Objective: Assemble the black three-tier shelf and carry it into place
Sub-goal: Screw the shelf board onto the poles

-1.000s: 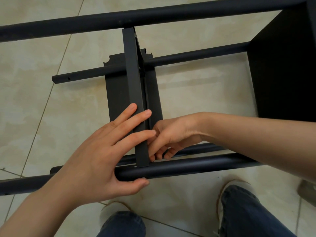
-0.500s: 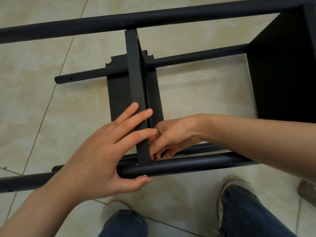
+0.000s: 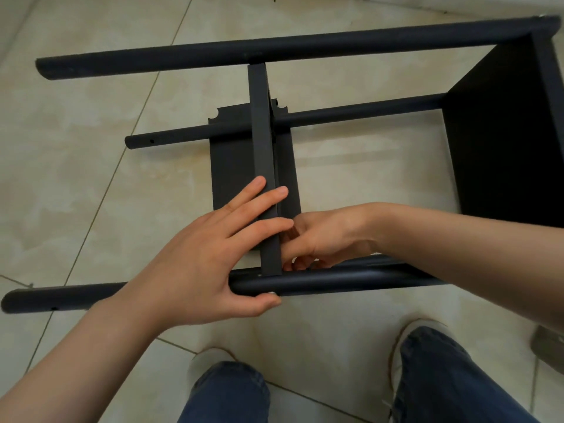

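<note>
On the floor [image 3: 91, 154] in front of you, pale beige glazed tiles with thin grout lines run diagonally, and a white strip of wall base [image 3: 457, 3] shows at 1 o'clock. The black shelf [image 3: 351, 112] lies on its side on these tiles, filling the middle of your view.

Its far tube [image 3: 213, 53] crosses at 12 o'clock and its near tube [image 3: 351, 282] runs just above your feet. The end panel [image 3: 503, 141] stands at 3 o'clock. The middle panel [image 3: 261, 141] sits edge-up at the centre, spanning from the far tube to the near one.

Your left hand [image 3: 195, 267] comes in from 7 o'clock. Its fingers lie straight and flat across the middle panel's upper edge, and the thumb presses against the front of the near tube.

Your right hand [image 3: 329, 236] reaches in from 3 o'clock, fingers curled against the panel's right face where it meets the near tube. You cannot tell whether they grasp anything.

Your jeans [image 3: 442, 386] and pale shoes [image 3: 409, 334] show at 6 o'clock, and a grey object [image 3: 549, 343] lies at 4 o'clock.
</note>
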A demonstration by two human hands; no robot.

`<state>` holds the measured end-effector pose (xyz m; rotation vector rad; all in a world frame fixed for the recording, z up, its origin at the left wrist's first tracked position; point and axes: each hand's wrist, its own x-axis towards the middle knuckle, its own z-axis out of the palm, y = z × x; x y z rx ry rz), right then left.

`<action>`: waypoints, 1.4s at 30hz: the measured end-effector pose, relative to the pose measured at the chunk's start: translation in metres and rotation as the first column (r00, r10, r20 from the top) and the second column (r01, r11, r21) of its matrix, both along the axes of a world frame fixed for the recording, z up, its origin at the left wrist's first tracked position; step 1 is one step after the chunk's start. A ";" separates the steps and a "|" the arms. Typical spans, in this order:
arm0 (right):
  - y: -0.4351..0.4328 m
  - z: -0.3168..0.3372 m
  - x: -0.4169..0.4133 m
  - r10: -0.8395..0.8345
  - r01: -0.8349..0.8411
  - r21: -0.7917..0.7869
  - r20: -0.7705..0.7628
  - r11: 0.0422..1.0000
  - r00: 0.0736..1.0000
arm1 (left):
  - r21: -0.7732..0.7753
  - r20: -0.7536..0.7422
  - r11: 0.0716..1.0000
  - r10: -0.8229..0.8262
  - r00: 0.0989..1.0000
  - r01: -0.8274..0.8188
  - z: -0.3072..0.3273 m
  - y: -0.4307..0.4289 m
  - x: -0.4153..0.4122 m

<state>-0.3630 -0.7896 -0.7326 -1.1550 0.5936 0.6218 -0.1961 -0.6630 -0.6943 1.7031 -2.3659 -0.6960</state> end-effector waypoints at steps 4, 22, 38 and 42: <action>0.000 0.011 -0.010 -0.013 0.018 -0.146 0.036 0.989 0.999 | 0.023 0.051 1.000 0.008 0.999 -0.009 0.005 0.002 -0.002; 0.044 0.053 -0.070 0.063 0.015 -0.837 0.060 0.546 0.996 | -0.116 -0.364 0.788 0.532 0.764 -0.604 0.029 0.071 -0.045; 0.055 0.060 -0.081 0.095 -0.065 -0.939 -0.035 0.336 0.995 | 0.940 -0.341 0.233 0.632 -0.696 -0.249 0.001 0.069 -0.044; 0.055 0.062 -0.079 0.105 -0.082 -0.941 -0.050 0.328 0.993 | 0.937 -0.348 0.255 0.639 -0.686 -0.237 0.001 0.071 -0.042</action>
